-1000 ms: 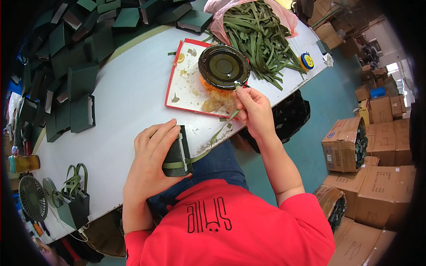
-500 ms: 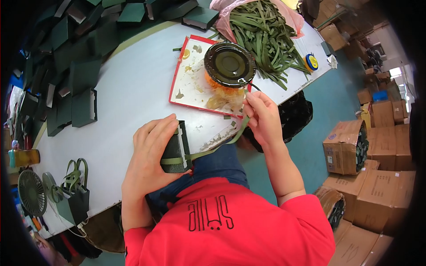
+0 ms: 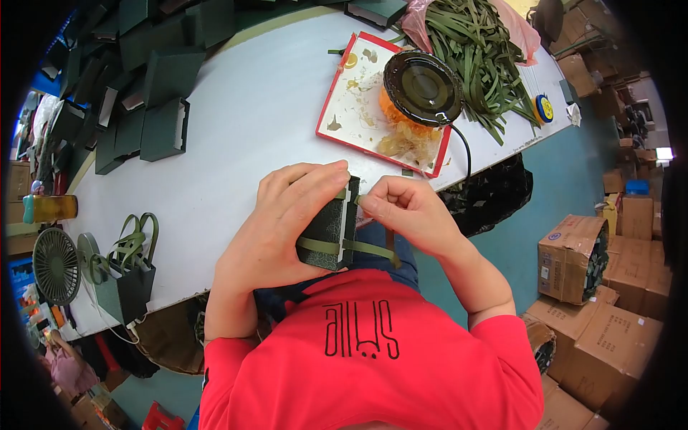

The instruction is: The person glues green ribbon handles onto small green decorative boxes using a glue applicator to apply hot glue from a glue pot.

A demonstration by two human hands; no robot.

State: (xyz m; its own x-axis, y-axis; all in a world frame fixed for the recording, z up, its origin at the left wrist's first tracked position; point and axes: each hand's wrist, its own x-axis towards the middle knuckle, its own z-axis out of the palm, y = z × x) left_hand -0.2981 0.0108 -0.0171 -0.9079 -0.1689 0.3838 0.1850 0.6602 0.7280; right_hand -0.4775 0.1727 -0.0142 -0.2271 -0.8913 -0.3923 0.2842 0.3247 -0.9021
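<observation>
My left hand [image 3: 290,218] is wrapped around a small dark green box [image 3: 326,228], holding it upright near the table's front edge. A flat green ribbon [image 3: 373,249] crosses the lower part of the box, and its loose end sticks out to the right. At the box's upper right edge, my right hand [image 3: 401,208] pinches a short piece of green ribbon [image 3: 358,200] between thumb and forefinger. Beyond the hands, a round black pot [image 3: 423,87] with a glossy dark top and an orange base stands on a white board with a red rim [image 3: 367,152].
Green ribbons [image 3: 476,61] spill from a pink plastic bag [image 3: 522,29] at the back. Many dark green boxes [image 3: 172,75] are piled at the left. A small fan [image 3: 57,265] stands by an upright box of ribbon loops [image 3: 125,290]. Cartons [image 3: 573,258] stand on the floor at right.
My right hand has come from beside the pot to the box's upper edge. The lower ribbon's end, earlier stretched toward that hand, now hangs loose. The view has shifted left.
</observation>
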